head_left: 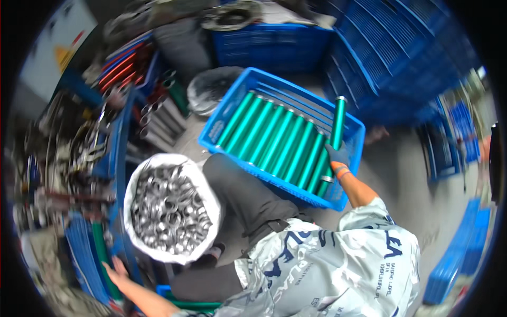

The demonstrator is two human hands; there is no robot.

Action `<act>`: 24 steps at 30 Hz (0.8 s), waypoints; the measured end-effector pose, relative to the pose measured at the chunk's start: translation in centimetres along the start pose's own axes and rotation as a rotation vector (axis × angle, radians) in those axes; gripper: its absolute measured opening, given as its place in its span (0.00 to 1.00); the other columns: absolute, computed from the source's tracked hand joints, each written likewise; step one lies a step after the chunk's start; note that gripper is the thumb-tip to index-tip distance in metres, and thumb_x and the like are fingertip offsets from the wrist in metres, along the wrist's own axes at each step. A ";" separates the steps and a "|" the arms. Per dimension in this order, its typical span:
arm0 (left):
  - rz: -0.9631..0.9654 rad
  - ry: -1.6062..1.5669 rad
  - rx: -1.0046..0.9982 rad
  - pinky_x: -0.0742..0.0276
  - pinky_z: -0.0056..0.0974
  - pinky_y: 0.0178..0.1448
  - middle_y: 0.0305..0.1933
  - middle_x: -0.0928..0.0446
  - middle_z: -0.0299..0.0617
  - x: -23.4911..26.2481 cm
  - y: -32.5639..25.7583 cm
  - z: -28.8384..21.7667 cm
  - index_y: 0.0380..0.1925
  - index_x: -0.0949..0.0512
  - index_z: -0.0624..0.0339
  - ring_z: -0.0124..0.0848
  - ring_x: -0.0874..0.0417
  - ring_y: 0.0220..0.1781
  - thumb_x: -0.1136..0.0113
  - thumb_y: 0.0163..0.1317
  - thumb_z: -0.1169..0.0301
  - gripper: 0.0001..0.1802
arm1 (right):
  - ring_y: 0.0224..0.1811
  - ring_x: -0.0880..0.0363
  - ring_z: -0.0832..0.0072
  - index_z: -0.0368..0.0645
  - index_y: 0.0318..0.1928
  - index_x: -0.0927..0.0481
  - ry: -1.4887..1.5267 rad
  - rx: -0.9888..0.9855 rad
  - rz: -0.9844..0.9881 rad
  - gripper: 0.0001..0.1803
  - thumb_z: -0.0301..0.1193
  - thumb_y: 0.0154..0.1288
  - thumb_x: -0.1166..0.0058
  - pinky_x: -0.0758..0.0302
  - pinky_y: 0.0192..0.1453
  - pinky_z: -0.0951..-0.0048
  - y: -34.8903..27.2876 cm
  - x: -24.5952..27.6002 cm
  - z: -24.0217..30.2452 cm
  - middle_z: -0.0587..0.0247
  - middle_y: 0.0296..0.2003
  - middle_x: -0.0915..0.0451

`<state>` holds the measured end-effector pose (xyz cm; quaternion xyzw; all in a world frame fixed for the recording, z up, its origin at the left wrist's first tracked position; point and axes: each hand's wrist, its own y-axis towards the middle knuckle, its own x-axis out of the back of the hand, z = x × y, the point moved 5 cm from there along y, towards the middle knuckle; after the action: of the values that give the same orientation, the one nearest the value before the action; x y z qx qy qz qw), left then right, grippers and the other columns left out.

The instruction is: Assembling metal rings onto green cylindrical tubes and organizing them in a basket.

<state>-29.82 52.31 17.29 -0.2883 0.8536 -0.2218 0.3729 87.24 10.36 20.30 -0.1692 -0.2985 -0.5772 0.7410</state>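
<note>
My right hand (339,157), in a grey and orange glove, is closed round a green metal tube (338,124) with silver rings at its ends. That tube is tilted over the right end of a blue plastic crate (237,87). Inside the crate, several similar green tubes (266,134) lie side by side, most with a silver ring at the far end. At the lower left my bare left hand (117,274) has its fingers stretched out. It is beside another green tube (100,240); whether they touch I cannot tell.
A white sack (128,211) full of silver metal rings (171,208) stands between my knees and a blue frame. Grey tubes (158,127) stand behind it, near a clear plastic bag (206,92). Stacked blue crates (380,53) rise at the far right. Metal parts crowd the left side.
</note>
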 end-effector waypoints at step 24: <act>-1.176 1.615 -1.179 0.12 0.63 0.66 0.58 0.08 0.66 26.6 -41.0 11.1 0.57 0.09 0.72 0.64 0.07 0.57 0.18 0.71 0.50 0.33 | 0.57 0.05 0.41 0.47 0.59 0.05 -0.832 0.483 0.943 0.31 0.59 0.79 0.42 0.10 0.63 0.44 -0.2 -23.6 -2.6 0.44 0.55 0.05</act>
<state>-22.70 2.82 21.13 -0.5442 0.5484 -0.0481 -0.6331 83.99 26.60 3.27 -0.3191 -0.5739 0.0045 0.7542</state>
